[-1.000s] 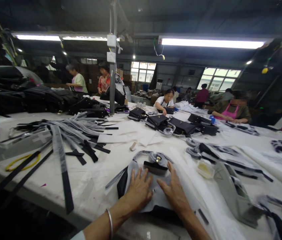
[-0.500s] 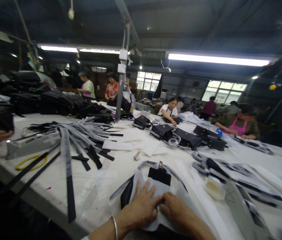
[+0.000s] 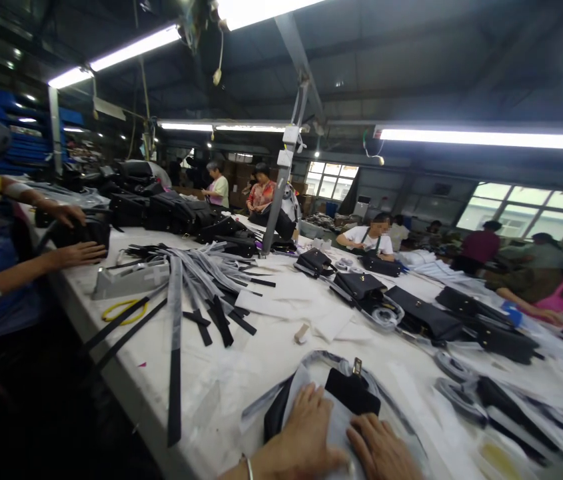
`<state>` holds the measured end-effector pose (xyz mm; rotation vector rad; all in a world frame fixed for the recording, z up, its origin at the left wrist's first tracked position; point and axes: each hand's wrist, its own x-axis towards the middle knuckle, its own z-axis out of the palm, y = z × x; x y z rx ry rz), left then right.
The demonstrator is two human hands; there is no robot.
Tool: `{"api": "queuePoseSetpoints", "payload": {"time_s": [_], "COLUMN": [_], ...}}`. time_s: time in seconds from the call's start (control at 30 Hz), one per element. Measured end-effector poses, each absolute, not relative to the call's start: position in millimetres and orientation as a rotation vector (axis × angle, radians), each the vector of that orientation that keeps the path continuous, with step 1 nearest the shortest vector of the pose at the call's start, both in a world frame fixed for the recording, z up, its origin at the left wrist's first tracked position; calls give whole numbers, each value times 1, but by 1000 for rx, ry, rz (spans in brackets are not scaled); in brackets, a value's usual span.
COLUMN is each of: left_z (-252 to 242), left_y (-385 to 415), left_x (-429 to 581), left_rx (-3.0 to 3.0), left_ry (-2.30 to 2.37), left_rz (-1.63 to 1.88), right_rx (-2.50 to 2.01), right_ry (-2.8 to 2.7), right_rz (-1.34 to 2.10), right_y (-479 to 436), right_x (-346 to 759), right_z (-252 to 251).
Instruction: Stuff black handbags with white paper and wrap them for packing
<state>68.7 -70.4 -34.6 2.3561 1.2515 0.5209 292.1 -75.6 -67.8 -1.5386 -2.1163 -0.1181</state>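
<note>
At six o'clock a black handbag [image 3: 276, 417] lies partly beneath a pale sheet [image 3: 340, 423]. The left hand [image 3: 306, 427] rests flat there, fingers extended, gripping nothing; the right hand [image 3: 386, 447] touches at its three o'clock (any pinch, I cannot tell). Plastic-wrapped black straps [image 3: 175, 293] fan out toward the bag's ten o'clock.

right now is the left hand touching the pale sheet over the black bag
Touching. The head view shows the left hand laid palm down on the pale sheet, its fingers stretched along it, no gap visible.
</note>
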Motion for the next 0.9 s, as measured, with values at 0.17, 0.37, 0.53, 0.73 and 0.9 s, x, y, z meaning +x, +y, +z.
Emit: {"api": "queuePoseSetpoints", "payload": {"time_s": [0.17, 0.37, 0.53, 0.73, 0.9], "left_z": [-34, -41, -42, -50, -51], "left_y": [-67, -67, -66, -66, -62], "left_x": [79, 82, 82, 82, 84], "left_rx": [2330, 2518, 2539, 2556, 2524], "left_ry": [1488, 1483, 1477, 1457, 1449], "left_rz": [552, 439, 425, 529, 505], "right_rx": [-1531, -1568, -1631, -1541, -1560], "right_ry": [-2083, -2269, -1981, -1743, -1699], "right_rz": [7, -1, 101, 92, 131], "right_y": [-69, -62, -58, -54, -39], "right_x": [298, 307, 309, 313, 323], "right_z": [-69, -75, -81, -82, -95]}}
